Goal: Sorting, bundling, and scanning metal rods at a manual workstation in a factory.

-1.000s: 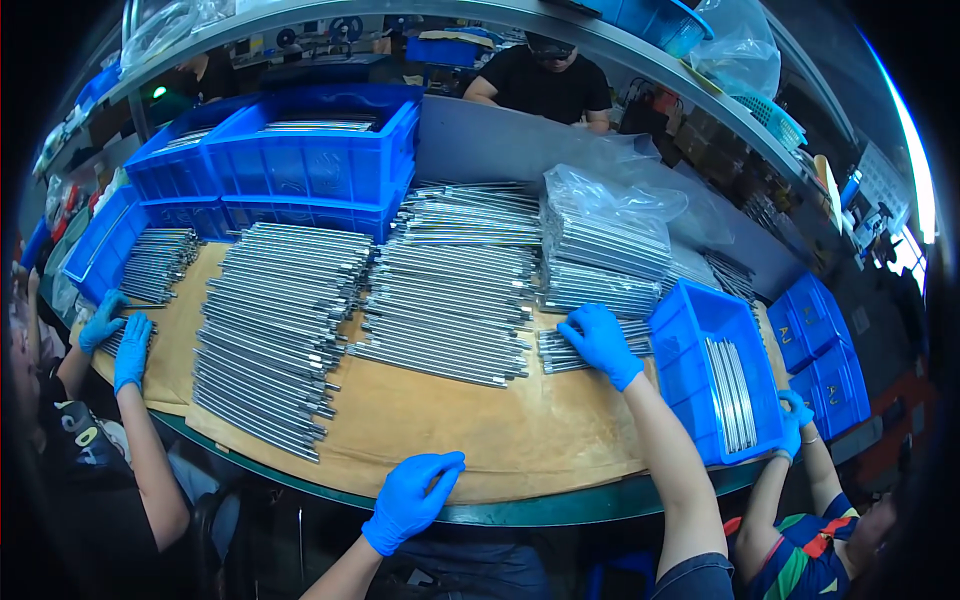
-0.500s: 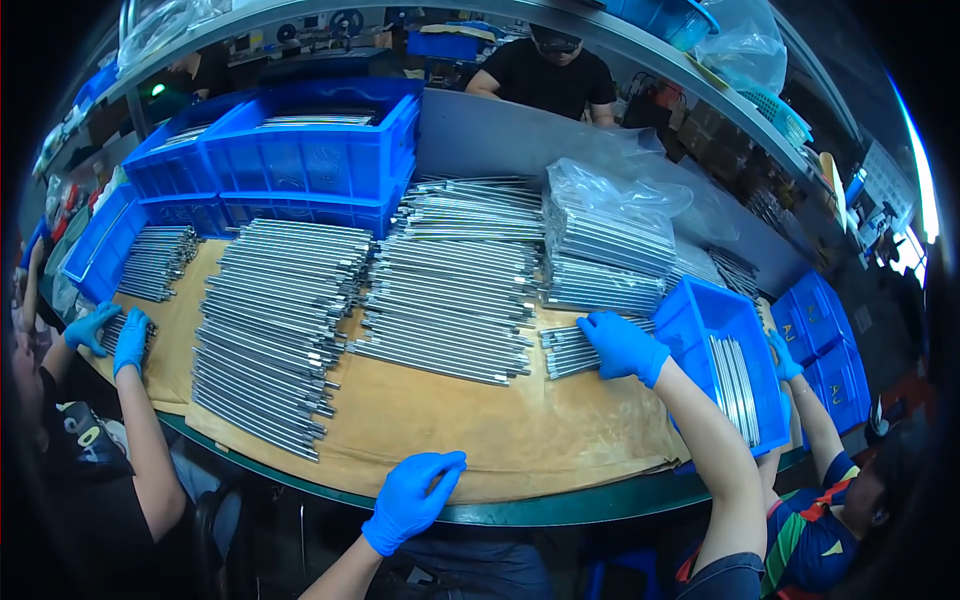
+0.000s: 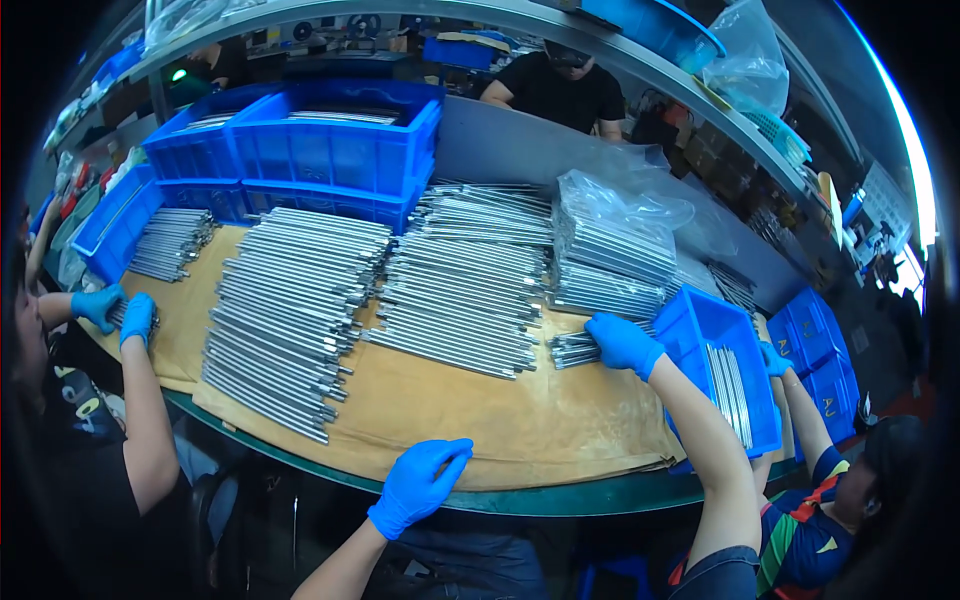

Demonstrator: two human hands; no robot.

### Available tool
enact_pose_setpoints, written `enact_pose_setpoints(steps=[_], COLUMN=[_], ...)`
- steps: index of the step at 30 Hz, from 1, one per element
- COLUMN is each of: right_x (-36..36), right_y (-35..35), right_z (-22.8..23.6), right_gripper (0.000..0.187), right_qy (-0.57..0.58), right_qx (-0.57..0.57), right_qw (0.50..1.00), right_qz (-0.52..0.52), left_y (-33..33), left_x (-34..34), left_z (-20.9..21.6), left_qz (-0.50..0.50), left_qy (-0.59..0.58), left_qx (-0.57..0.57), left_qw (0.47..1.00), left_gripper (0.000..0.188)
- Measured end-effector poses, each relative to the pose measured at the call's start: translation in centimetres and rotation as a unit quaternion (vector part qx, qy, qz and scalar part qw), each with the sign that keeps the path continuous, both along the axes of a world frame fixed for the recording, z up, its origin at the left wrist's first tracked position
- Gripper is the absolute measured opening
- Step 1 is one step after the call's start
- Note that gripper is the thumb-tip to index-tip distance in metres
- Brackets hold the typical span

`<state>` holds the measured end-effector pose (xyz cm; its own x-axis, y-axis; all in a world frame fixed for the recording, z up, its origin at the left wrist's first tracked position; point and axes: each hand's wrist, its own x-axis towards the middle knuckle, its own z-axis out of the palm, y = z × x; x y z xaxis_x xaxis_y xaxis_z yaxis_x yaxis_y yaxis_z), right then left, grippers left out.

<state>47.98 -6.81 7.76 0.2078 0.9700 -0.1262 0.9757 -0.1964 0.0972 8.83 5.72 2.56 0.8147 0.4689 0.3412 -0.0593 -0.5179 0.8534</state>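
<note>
Right hand (image 3: 627,346) in the head view, fingers curled over the small pile of rods (image 3: 572,351) beside the blue bin (image 3: 684,352), grip hidden from sight! Left hand (image 3: 418,487) half open, visibly holding nothing, at the table (image 3: 580,501) edge.

Two gloved hands are showing for the wearer: left hand (image 3: 415,490), right hand (image 3: 625,345). One desk (image 3: 560,503) is carrying two broad rod spreads (image 3: 285,310), one looser rod heap (image 3: 480,210) behind, and two small rod piles (image 3: 172,243), one per side. Four stacked blue bins (image 3: 335,150) are standing left-rear; one narrow bin (image 3: 95,235) is sitting beside them; one tilted bin (image 3: 695,365) is holding rods at right. Far-right bins (image 3: 800,330) are numbering perhaps two, view dim.
</note>
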Motion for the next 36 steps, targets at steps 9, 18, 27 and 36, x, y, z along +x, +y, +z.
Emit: enact_pose_setpoints(steps=[9, 18, 27, 36], right_x=[-3.2, -3.4, -2.8, -2.6], right_y=[-2.3, -3.8, -1.8, -2.8], right_z=[0.9, 0.5, 0.9, 0.3], right_gripper=[0.029, 0.033, 0.024, 0.02], right_qy=[0.012, -0.003, -0.062, -0.02], right_qx=[-0.024, 0.002, -0.019, 0.007], right_qw=[0.999, 0.999, 0.995, 0.998], right_qz=[0.021, 0.036, 0.076, 0.06], left_y=[0.0, 0.0, -0.1, 0.1], left_x=[-0.4, -0.3, -0.5, -0.5], left_z=[0.6, 0.5, -0.1, -1.2], left_qz=[0.0, -0.006, 0.039, 0.001], left_qy=[-0.001, 0.004, -0.004, -0.001], left_qx=[-0.008, -0.006, 0.008, 0.002], left_qw=[1.0, 1.0, 0.999, 1.0], left_gripper=[0.018, 0.018, 0.021, 0.027])
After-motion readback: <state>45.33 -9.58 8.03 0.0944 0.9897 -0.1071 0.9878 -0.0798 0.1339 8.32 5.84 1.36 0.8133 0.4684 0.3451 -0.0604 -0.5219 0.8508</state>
